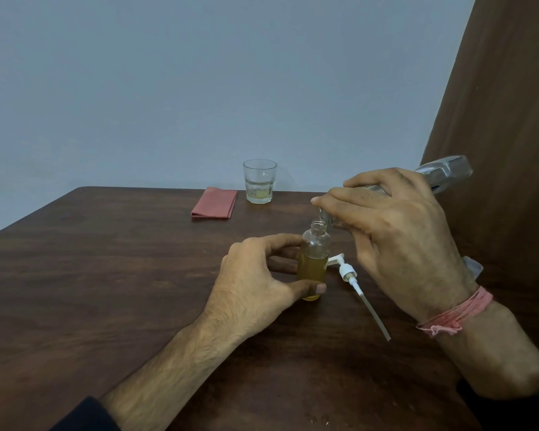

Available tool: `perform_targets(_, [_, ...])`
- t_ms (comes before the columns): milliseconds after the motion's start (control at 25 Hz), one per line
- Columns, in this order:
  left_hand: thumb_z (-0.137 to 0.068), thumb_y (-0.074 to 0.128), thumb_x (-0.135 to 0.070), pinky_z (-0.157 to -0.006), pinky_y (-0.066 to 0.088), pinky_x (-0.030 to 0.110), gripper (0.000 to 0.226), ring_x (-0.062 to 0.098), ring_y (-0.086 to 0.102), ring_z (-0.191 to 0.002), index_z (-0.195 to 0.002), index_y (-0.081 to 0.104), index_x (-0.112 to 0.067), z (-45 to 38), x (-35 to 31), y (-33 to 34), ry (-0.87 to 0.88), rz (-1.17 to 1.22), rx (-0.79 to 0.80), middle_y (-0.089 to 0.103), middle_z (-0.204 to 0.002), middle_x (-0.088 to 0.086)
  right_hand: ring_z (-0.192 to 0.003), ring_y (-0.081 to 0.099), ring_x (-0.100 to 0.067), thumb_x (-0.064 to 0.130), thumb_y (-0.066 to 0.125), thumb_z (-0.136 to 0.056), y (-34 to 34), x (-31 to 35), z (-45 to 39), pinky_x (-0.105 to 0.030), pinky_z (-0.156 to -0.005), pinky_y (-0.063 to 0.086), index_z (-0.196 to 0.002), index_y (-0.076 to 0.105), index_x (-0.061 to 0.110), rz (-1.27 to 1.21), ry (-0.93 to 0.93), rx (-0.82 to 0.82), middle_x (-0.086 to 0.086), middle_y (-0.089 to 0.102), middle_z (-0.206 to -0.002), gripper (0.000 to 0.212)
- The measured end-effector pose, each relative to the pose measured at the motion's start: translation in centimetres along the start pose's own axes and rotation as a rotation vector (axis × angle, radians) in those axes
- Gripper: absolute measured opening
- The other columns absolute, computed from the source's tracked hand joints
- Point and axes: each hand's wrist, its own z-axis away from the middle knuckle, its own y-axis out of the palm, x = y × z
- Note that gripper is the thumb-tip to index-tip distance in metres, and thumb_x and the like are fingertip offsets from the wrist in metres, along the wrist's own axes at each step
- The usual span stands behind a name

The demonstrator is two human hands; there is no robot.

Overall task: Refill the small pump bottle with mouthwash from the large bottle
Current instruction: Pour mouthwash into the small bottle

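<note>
The small clear bottle (314, 259) stands upright on the brown table (106, 259), its pump off and its neck open. Amber liquid fills roughly its lower half. My left hand (262, 281) grips it from the left, thumb near its base. My right hand (392, 237) holds the large clear bottle (445, 174) tipped nearly level, its mouth right over the small bottle's neck. The large bottle looks almost empty. The white pump head with its long dip tube (355, 283) lies on the table just right of the small bottle.
A folded red cloth (214, 203) lies at the far edge of the table. Beside it stands a glass tumbler (259, 181) with a little yellowish liquid. A brown curtain (504, 104) hangs at the right, a plain wall behind.
</note>
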Motion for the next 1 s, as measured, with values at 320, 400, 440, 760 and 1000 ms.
perform_targets(320, [-0.067,0.109,-0.048,-0.095,0.060,0.015,0.063,-0.017,0.078,-0.098,-0.123,0.079,-0.052,-0.03,-0.03,0.01,-0.010,-0.003,0.007,0.084,-0.108,-0.032,-0.115,0.070,-0.033,-0.011,0.083,-0.079,0.01,0.04,0.01,-0.055,-0.105,0.044,-0.126,0.080,0.017,0.008,-0.009,0.010,0.006,0.080,-0.121,0.055])
perform_targets(400, [-0.068,0.108,-0.049,-0.096,0.060,0.016,0.068,-0.017,0.078,-0.099,-0.130,0.079,-0.048,-0.12,0.02,0.01,-0.009,-0.012,0.014,0.085,-0.109,-0.029,-0.115,0.070,-0.033,-0.011,0.083,-0.079,0.00,0.03,0.01,-0.056,-0.106,0.044,-0.125,0.080,0.017,0.012,-0.008,0.004,0.006,0.080,-0.121,0.054])
perform_targets(440, [-0.068,0.108,-0.050,-0.095,0.059,0.015,0.069,-0.017,0.078,-0.099,-0.131,0.079,-0.047,-0.15,0.04,0.00,-0.013,-0.011,0.018,0.085,-0.109,-0.029,-0.116,0.070,-0.033,-0.011,0.083,-0.080,-0.01,0.05,0.00,-0.056,-0.106,0.044,-0.125,0.080,0.017,0.011,-0.008,0.004,0.006,0.080,-0.121,0.053])
perform_targets(760, [-0.067,0.108,-0.052,-0.082,0.052,-0.001,0.070,-0.019,0.076,-0.096,-0.130,0.079,-0.049,-0.21,0.09,0.04,-0.014,-0.012,0.019,0.084,-0.105,-0.031,-0.116,0.070,-0.033,-0.011,0.080,-0.082,-0.26,0.04,-0.08,-0.053,-0.107,0.042,-0.124,0.081,0.018,-0.003,-0.006,0.004,0.008,0.080,-0.121,0.051])
perform_targets(1000, [-0.067,0.109,-0.049,-0.092,0.059,0.013,0.065,-0.017,0.078,-0.096,-0.125,0.080,-0.049,-0.02,-0.13,-0.03,-0.024,0.010,0.027,0.082,-0.107,-0.036,-0.118,0.070,-0.032,-0.010,0.079,-0.084,-0.35,0.05,-0.12,-0.054,-0.109,0.041,-0.125,0.081,0.018,-0.006,-0.011,0.019,0.009,0.080,-0.122,0.049])
